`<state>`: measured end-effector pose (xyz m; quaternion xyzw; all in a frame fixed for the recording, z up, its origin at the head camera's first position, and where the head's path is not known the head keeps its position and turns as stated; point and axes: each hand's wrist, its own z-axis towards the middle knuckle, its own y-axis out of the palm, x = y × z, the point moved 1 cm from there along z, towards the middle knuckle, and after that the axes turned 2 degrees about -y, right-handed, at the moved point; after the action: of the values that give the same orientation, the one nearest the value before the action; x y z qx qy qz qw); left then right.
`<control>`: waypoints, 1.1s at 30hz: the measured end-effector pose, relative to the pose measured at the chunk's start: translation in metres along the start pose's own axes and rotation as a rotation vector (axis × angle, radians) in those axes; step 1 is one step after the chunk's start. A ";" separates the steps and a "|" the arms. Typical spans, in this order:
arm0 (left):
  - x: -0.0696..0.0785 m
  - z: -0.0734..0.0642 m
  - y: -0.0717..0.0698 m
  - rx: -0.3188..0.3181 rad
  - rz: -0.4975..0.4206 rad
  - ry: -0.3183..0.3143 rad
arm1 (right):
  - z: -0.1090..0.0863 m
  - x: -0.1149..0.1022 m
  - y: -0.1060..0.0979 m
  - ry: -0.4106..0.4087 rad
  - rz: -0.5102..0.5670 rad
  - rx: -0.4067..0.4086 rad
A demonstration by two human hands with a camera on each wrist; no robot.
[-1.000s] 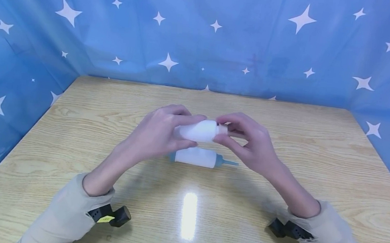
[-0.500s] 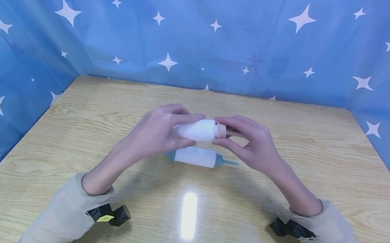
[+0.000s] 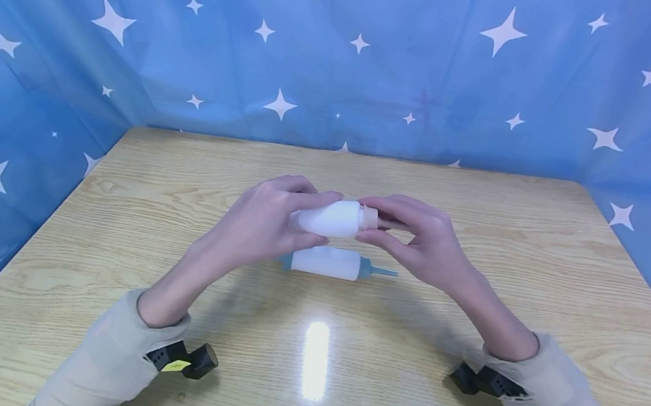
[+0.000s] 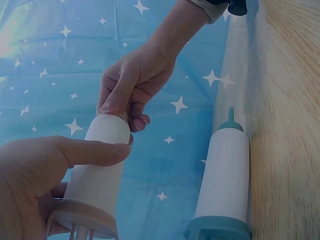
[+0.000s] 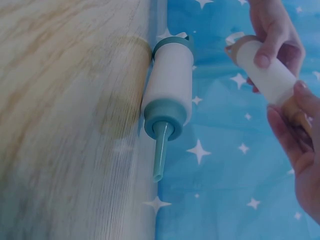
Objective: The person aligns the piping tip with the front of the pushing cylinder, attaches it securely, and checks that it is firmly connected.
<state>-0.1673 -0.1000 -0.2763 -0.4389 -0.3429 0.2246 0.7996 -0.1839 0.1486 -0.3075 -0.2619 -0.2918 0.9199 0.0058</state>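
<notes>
My left hand (image 3: 257, 219) grips the body of a white squeeze bottle (image 3: 332, 218), which lies sideways above the table. At its right end, my right hand (image 3: 418, 240) pinches the tan cap (image 3: 369, 218) between thumb and fingers. The right wrist view shows a tan nozzle (image 5: 296, 114) partly hidden by those fingers. A tan base piece (image 4: 82, 217) with an open, pronged end appears at the bottle's other end in the left wrist view. Just nearer than the hands, a second white squeeze bottle (image 3: 327, 262) lies on its side, its teal nozzle (image 3: 382, 272) pointing right.
Under both hands is a wood-grain table (image 3: 83, 269) with a bright light reflection (image 3: 315, 361) near its front. A blue curtain (image 3: 329, 63) with white stars hangs behind it and at both sides. Black wrist cameras (image 3: 187, 358) sit at the cuffs.
The right hand's fingers have shifted slightly on the cap, its index finger and knuckles now lower and straighter. The left hand and the bottle stay nearly in place. The second bottle has not moved.
</notes>
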 end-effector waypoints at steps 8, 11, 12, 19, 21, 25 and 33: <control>-0.001 0.001 0.003 0.020 0.031 0.027 | -0.001 0.003 -0.001 0.021 -0.018 -0.015; -0.002 0.000 0.004 0.035 0.046 0.045 | -0.001 0.003 -0.001 0.023 -0.022 -0.013; -0.002 0.000 0.004 0.040 0.050 0.049 | -0.001 0.003 -0.001 0.024 -0.023 -0.013; -0.005 0.000 0.002 0.041 0.023 0.025 | 0.002 0.002 -0.002 -0.003 -0.021 -0.006; -0.005 0.000 0.001 0.035 0.006 0.011 | 0.002 0.001 -0.003 -0.029 -0.028 0.006; -0.006 0.000 -0.001 0.012 -0.032 -0.007 | 0.002 0.001 -0.005 -0.062 -0.044 0.024; -0.006 0.000 -0.004 -0.030 -0.132 0.012 | 0.003 0.000 -0.006 -0.116 -0.079 0.053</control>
<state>-0.1708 -0.1058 -0.2747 -0.4284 -0.3698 0.1636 0.8080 -0.1865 0.1519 -0.3027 -0.1960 -0.2770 0.9401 0.0319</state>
